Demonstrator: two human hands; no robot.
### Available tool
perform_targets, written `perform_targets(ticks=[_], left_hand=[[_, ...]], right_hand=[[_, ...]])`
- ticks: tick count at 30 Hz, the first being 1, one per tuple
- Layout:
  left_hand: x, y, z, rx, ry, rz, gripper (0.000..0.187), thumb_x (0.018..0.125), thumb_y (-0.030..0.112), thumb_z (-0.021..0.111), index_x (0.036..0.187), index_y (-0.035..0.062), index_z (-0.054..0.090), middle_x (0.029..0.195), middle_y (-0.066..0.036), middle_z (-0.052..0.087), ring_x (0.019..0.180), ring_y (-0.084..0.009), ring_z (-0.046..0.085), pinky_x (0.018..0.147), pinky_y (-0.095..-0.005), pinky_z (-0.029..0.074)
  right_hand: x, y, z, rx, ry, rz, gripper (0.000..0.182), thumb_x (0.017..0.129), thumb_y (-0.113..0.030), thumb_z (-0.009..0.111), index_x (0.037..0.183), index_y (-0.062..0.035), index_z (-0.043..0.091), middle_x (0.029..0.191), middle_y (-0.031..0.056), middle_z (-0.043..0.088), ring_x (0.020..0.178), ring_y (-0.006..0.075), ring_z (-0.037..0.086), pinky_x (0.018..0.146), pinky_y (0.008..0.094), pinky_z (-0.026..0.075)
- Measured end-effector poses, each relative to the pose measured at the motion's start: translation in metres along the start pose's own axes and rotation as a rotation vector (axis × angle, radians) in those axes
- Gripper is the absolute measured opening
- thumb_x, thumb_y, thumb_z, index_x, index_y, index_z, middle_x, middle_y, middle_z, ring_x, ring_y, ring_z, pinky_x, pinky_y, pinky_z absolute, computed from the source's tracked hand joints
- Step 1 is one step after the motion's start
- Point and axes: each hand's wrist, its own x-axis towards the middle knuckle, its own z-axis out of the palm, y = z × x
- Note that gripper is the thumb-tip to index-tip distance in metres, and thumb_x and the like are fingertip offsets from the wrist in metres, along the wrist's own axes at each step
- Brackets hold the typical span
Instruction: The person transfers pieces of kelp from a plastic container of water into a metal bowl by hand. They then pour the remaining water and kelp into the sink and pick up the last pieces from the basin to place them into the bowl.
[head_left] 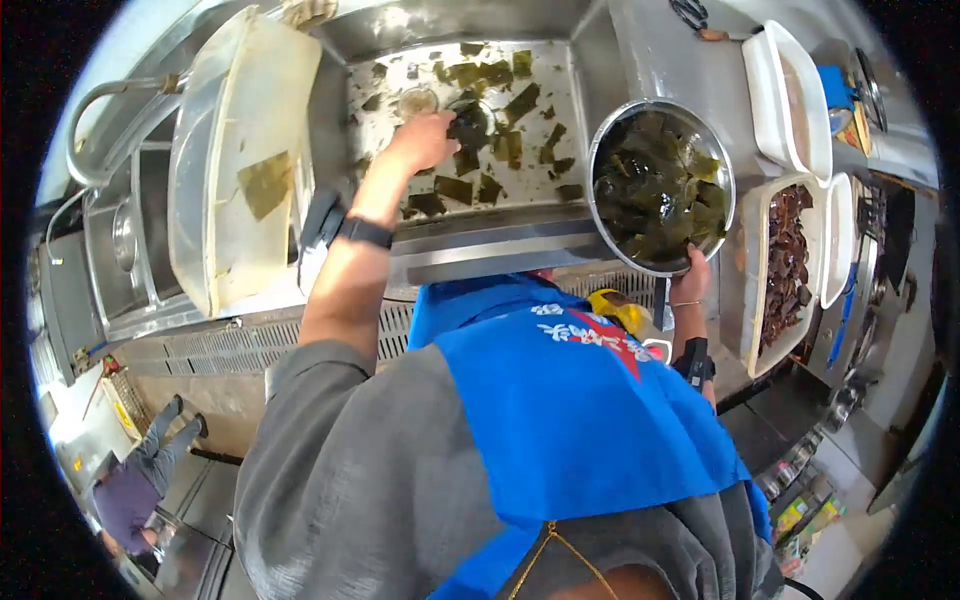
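My left hand [425, 141] reaches down into a metal sink [590, 105], its fingers closed around dark kelp [469, 124] beside the round drain. Flat green kelp pieces [520, 102] lie scattered over the wet sink floor. Next to my hand sits a small round strainer-like piece [417, 101]. On the sink's right side, my right hand [690, 275] grips the near rim of a round metal bowl [597, 205], thumb over the edge. Wet, glossy kelp pieces [660, 180] fill the bowl.
A translucent plastic tub [205, 200] with one kelp piece stands left of the sink, near a curved faucet [75, 140]. At right are a white tub [775, 100] and a tray [752, 270] of dark reddish-brown pieces. Another person [130, 495] is at lower left.
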Motion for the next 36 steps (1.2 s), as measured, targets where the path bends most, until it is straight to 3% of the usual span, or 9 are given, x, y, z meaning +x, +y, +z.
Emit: perform_targets(ticks=[9,16,19,21,25,28,30,34,36], left_hand=[[0.15,-0.053,0.142,0.018,-0.144,-0.134,0.065,0.065,0.034,0.063,0.113,-0.0003,0.036,0.115,-0.022,0.038,0.102,-0.0344,0.044,0.086,-0.0407,0.037],[0.177,-0.057,0.152,0.34,-0.387,0.174,0.038,0.074,0.026,0.048,0.095,-0.0053,0.054,0.101,-0.025,0.051,0.096,-0.0363,0.048,0.086,-0.0374,0.037],[0.173,-0.046,0.143,0.26,-0.409,-0.092,0.028,0.073,0.02,0.049,0.087,-0.0013,0.059,0.097,-0.022,0.054,0.092,-0.0312,0.052,0.079,-0.0371,0.041],[0.195,-0.088,0.192,0.257,-0.341,-0.09,0.027,0.073,0.02,0.049,0.087,0.0,0.06,0.097,-0.021,0.055,0.091,-0.0312,0.053,0.078,-0.037,0.042],[0.191,-0.079,0.187,0.231,-0.265,-0.15,0.026,0.071,0.02,0.05,0.084,0.0014,0.061,0.096,-0.018,0.056,0.091,-0.0301,0.053,0.076,-0.0366,0.043],[0.191,-0.07,0.175,0.064,-0.242,-0.222,0.027,0.073,0.013,0.044,0.093,0.0027,0.059,0.105,-0.017,0.052,0.098,-0.031,0.049,0.081,-0.0373,0.04],[0.191,-0.055,0.158,0.166,-0.418,-0.385,0.032,0.075,0.016,0.043,0.101,0.0025,0.055,0.113,-0.017,0.047,0.105,-0.0316,0.044,0.084,-0.0385,0.038],[0.216,-0.126,0.207,0.063,-0.285,-0.161,0.017,0.068,0.014,0.047,0.079,0.0027,0.054,0.088,-0.015,0.05,0.08,-0.0283,0.047,0.067,-0.0383,0.037],[0.225,-0.159,0.222,-0.078,-0.244,-0.037,0.012,0.064,0.014,0.049,0.067,0.0028,0.053,0.076,-0.014,0.052,0.068,-0.0267,0.048,0.059,-0.0382,0.036]], right_hand=[[0.015,0.032,-0.04,-0.285,0.072,-0.248,0.026,0.073,-0.014,0.053,0.094,0.0007,0.052,0.085,0.0178,0.055,0.074,0.0328,0.051,0.065,0.0372,0.042],[-0.001,0.024,-0.024,-0.345,0.099,-0.229,0.026,0.074,-0.014,0.053,0.095,0.0008,0.051,0.085,0.0122,0.054,0.078,0.0232,0.052,0.067,0.0338,0.043],[-0.004,0.019,-0.018,0.016,0.179,-0.026,0.027,0.074,-0.01,0.053,0.098,0.0013,0.05,0.087,0.0109,0.052,0.081,0.0206,0.052,0.069,0.0321,0.044],[-0.009,0.016,-0.017,-1.135,0.106,-0.65,0.026,0.07,-0.01,0.057,0.092,0.0022,0.052,0.083,0.0147,0.056,0.077,0.0262,0.055,0.068,0.0337,0.043],[-0.008,0.017,-0.024,-1.277,0.077,-0.784,0.031,0.066,-0.01,0.059,0.093,0.0024,0.051,0.081,0.017,0.057,0.074,0.0312,0.055,0.067,0.0347,0.043],[-0.01,0.02,-0.023,-1.191,0.099,-0.659,0.035,0.065,-0.012,0.061,0.095,0.002,0.051,0.082,0.0176,0.056,0.074,0.0316,0.054,0.067,0.035,0.042],[-0.009,0.023,-0.022,-0.066,0.211,-0.035,0.028,0.074,-0.005,0.053,0.101,-0.0011,0.05,0.085,0.0092,0.053,0.08,0.0206,0.052,0.067,0.0303,0.044],[-0.016,0.013,-0.011,-0.071,0.267,-0.003,0.021,0.077,-0.015,0.053,0.095,-0.0044,0.052,0.086,0.006,0.051,0.078,0.0164,0.051,0.065,0.0278,0.043],[-0.013,0.02,-0.025,-1.297,0.121,-0.686,0.022,0.078,-0.019,0.052,0.095,-0.0052,0.052,0.088,0.0046,0.049,0.078,0.0159,0.051,0.065,0.0273,0.043]])
